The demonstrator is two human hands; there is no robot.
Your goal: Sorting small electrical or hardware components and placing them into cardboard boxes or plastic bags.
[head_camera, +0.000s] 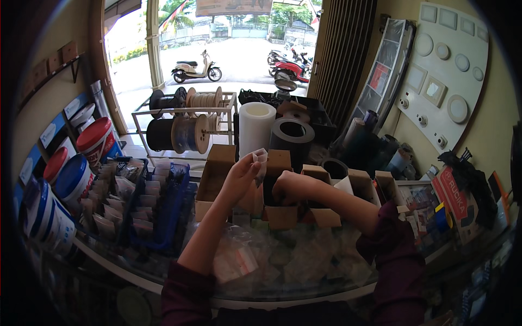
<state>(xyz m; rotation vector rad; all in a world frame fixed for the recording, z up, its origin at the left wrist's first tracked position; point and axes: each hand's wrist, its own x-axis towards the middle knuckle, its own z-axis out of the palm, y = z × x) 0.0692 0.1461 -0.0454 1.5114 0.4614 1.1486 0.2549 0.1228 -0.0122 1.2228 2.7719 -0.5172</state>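
Observation:
My left hand (243,175) holds a small clear plastic bag (260,163) by its mouth, with something dark low in the bag. My right hand (291,186) reaches into an open cardboard box (281,218); its fingertips are hidden, so I cannot tell whether they grip anything. Another open cardboard box (215,163) stands behind my left forearm. To the right of my right hand, more open cardboard boxes (316,171) stand in a row. A larger clear plastic bag (240,258) with small packets in it lies on the glass counter in front of the boxes.
Blue plastic baskets (175,216) of small packets stand at the left, beside paint buckets (75,175). Behind the boxes are a white roll (257,122), a dark roll (292,138) and a rack of cable spools (189,132). A printed cardboard piece (450,199) leans at the right.

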